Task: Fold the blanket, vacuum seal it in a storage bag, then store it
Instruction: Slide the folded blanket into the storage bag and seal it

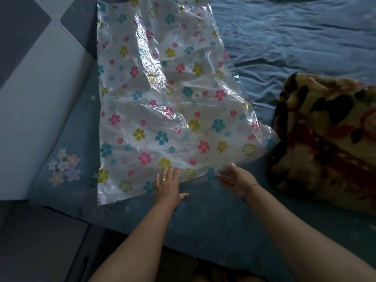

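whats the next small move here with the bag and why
Probably part the bag's near edge to open its mouth. The bag lies flat and empty on the bed, both hands, left hand and right hand, lie at that edge with fingers straight, gripping nothing, and the folded blanket waits beside it on the right, not yet inside.

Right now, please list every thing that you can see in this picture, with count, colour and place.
storage bag: one, clear plastic with pink, blue and yellow flowers, lying flat on the bed
valve: one, white, round, near the middle of the bag
blanket: one, tan with dark and red pattern, folded, on the bed at right
bed sheet: one, blue, wrinkled, under the bag and the blanket
left hand: one, fingers straight, resting on the near edge of the bag
right hand: one, fingers at the near edge of the bag; blurred
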Action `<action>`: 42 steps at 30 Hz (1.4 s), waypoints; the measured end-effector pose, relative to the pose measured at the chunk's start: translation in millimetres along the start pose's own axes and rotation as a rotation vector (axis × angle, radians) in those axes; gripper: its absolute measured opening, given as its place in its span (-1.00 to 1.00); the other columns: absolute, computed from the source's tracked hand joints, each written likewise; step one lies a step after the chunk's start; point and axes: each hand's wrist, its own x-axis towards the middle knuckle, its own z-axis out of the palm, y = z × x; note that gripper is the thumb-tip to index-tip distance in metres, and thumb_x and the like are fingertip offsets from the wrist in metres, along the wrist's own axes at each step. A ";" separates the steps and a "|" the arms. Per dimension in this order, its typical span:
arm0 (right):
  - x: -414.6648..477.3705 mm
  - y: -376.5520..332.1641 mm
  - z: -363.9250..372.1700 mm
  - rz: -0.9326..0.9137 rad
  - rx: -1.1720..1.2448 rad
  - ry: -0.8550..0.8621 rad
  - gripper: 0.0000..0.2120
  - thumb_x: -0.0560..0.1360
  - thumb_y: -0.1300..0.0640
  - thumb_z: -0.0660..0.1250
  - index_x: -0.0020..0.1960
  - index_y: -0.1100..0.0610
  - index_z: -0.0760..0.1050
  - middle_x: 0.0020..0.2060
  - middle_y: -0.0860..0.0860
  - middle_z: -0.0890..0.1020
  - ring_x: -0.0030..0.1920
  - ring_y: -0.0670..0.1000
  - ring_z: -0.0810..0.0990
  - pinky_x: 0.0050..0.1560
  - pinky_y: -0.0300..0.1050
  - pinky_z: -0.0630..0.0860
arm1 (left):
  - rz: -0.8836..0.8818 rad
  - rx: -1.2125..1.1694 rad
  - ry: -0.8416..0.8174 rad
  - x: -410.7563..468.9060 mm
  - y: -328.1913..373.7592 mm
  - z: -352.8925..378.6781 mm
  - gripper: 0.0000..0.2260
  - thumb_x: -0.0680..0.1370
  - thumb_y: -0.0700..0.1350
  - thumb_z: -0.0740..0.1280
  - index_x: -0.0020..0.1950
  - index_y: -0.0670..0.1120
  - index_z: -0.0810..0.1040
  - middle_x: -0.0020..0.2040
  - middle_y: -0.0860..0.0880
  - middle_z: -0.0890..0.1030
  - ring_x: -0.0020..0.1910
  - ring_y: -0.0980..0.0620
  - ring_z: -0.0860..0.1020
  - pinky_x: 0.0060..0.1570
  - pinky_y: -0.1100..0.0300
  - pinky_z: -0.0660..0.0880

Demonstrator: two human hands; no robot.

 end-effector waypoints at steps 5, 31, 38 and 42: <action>-14.1 -41.3 31.0 -0.105 0.266 -0.122 -0.70 0.65 0.09 0.09 -0.15 0.22 0.45 -0.38 0.07 0.69 -0.33 0.00 0.69 -0.25 -0.11 0.65 | 0.147 -0.200 0.274 10.4 3.2 -17.9 -0.41 0.52 0.04 0.40 0.49 -0.11 0.34 0.48 -0.11 0.36 0.47 -0.09 0.33 0.46 -0.02 0.17; 55.1 -54.6 35.7 -0.155 -0.320 0.359 -0.64 0.56 0.08 0.28 -0.37 0.18 0.39 -0.50 0.11 0.46 -0.50 0.04 0.40 -0.45 -0.20 0.32 | 0.384 -0.190 0.752 59.2 28.9 -342.1 -0.72 0.57 0.15 0.30 0.03 0.00 0.70 -0.12 -0.07 0.71 -0.08 -0.14 0.64 -0.25 0.17 0.35; 54.8 -42.8 8.4 -0.039 0.067 0.399 -0.77 0.58 0.29 0.23 -0.26 0.25 0.39 -0.28 0.22 0.49 -0.67 0.12 0.49 -0.74 -0.14 0.43 | 0.208 -0.524 0.853 66.3 -4.8 -409.6 -0.72 0.55 0.10 0.34 -0.18 -0.07 0.68 -0.38 -0.01 0.63 -0.32 -0.13 0.64 -0.14 -0.04 0.59; 47.4 -44.6 6.6 -0.098 0.098 0.347 -0.89 0.59 0.29 0.21 -0.02 0.35 0.45 -0.19 0.27 0.52 -0.60 0.10 0.54 -0.65 -0.18 0.49 | 0.217 -0.536 0.893 58.4 -12.6 -438.4 -0.75 0.56 0.07 0.33 -0.15 -0.05 0.68 -0.39 0.03 0.62 -0.40 -0.12 0.62 -0.17 0.00 0.61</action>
